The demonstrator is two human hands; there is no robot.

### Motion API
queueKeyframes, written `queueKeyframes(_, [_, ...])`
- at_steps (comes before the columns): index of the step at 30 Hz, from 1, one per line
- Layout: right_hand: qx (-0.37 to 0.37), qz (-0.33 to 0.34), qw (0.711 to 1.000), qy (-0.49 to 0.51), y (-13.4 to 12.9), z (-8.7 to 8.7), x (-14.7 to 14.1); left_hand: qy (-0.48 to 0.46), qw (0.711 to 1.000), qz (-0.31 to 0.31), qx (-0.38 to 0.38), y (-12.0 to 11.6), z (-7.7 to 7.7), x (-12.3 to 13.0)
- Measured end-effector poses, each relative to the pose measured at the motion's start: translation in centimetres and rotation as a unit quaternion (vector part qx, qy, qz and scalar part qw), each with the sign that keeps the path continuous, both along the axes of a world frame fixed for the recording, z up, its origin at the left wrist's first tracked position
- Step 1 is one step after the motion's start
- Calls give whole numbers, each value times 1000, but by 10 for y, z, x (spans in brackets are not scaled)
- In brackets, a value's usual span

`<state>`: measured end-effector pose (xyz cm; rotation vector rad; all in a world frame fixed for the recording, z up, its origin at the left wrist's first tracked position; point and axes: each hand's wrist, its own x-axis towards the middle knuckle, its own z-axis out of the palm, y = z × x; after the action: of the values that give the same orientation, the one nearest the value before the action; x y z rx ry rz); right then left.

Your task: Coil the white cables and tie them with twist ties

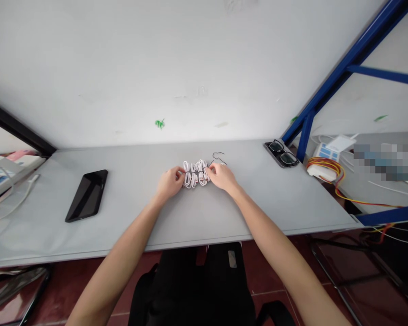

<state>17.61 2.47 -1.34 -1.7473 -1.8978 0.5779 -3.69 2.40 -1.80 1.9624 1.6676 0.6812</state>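
Several coiled white cables (194,174) with dark ties lie side by side in a row on the grey table (197,217). At the left end of the row, my left hand (172,181) has its fingers closed on the outermost cable coil. My right hand (221,176) pinches the right end of the row, its thumb and index finger against the last coil. Just behind my right hand are a few thin black ties (219,157) lying loose on the table.
A black phone (87,195) lies at the left. Glasses (282,151) rest on a dark case at the back right, beside a blue metal frame (306,131). Beyond it are red and yellow wires (338,181) and white devices. A pale wall stands behind the table.
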Motion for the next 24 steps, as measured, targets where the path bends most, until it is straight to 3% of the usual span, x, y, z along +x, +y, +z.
queueKeyframes(5, [19,-29,998,56,-2,12,20,0,1000,0,-7,1,0,-1])
queueKeyframes(10, [-54,13,998,4,-1,12,31,12,1000,-12,-3,2,-1,-2])
queueKeyframes(18, [78,40,996,25,15,-11,31,16,1000,-8,5,2,-2,-1])
queueKeyframes(24, [97,50,992,58,21,-18,29,14,1000,-8,3,1,0,-1])
